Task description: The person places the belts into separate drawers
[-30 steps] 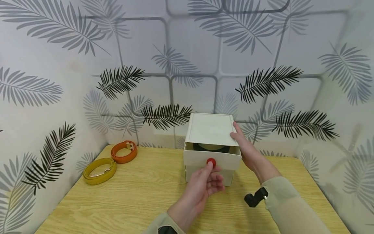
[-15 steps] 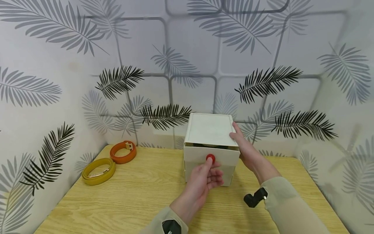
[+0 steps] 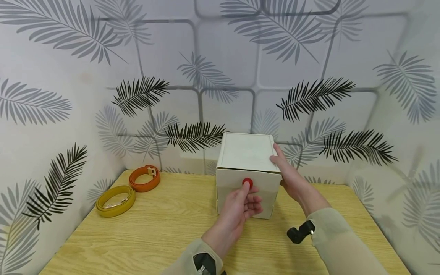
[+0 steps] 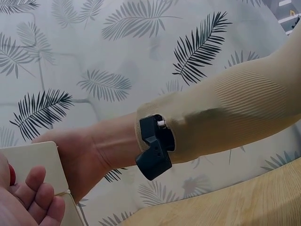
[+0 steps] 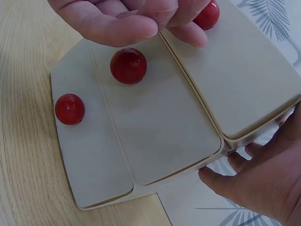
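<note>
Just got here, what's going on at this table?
A person is pushing the top drawer of a white three-drawer cabinet shut. Their left grip has its thumb at the drawer's red knob; their right grip rests against the cabinet's right side. The gap above the drawer has narrowed to a thin line, so it looks nearly closed. A coiled yellow belt and a coiled orange belt lie to the left.
</note>
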`<state>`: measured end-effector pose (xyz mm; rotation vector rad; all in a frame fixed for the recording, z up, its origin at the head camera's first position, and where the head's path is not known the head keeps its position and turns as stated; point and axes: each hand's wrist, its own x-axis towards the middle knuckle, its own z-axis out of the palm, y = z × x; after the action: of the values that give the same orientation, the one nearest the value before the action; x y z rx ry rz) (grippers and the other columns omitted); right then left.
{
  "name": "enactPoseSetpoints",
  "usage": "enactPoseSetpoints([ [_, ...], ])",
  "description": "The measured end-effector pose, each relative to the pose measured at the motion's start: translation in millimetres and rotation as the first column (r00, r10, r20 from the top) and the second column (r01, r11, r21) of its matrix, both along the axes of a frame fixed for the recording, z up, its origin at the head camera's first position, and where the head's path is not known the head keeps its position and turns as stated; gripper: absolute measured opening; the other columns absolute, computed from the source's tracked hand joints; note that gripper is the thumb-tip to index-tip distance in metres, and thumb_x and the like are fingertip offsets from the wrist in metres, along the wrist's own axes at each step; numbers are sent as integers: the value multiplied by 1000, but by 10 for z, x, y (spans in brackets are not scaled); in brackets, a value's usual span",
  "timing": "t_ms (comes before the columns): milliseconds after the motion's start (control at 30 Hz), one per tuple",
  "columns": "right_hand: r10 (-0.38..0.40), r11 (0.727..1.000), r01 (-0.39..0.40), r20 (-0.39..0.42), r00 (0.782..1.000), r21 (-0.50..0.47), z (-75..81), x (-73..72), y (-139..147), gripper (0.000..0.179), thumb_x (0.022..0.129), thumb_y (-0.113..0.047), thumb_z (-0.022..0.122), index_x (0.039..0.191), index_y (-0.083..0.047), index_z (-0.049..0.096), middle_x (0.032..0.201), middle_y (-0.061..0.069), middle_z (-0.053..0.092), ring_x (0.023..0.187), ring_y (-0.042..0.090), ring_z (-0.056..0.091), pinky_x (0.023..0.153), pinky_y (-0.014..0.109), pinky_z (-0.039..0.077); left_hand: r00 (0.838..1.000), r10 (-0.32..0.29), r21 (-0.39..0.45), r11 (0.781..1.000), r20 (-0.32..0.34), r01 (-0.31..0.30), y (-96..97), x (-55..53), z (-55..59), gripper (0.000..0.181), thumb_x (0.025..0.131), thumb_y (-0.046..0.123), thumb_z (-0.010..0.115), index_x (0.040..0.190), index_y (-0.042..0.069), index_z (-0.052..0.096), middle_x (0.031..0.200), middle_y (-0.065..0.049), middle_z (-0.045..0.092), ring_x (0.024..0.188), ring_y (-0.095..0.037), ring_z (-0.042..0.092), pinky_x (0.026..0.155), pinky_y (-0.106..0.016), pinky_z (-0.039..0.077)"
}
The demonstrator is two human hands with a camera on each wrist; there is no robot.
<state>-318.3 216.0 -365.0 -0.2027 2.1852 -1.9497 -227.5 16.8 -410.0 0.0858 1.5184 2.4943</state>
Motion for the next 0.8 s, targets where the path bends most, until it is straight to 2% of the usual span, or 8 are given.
enactPoseSetpoints([
  [267,12,1000,-12,0,1000,0,1,-4,13,74,118,-45,35,174,-47,-14,183,1,-20,167,34,-5,130,72,11,1000,16,-3,1000,-1,-16,17,-49,-1,46,118,39,55,127,-4,70,90,-3,73,82,-17,68,87,-35,63],
  [800,8,1000,-8,4,1000,2,2,5,13,74,118,-46,35,174,-48,-13,183,0,-21,167,35,-7,129,75,9,1000,19,-9,1000,-19,-20,32,-104,-7,47,118,38,54,127,-5,70,91,-3,73,82,-16,68,87,-33,63],
])
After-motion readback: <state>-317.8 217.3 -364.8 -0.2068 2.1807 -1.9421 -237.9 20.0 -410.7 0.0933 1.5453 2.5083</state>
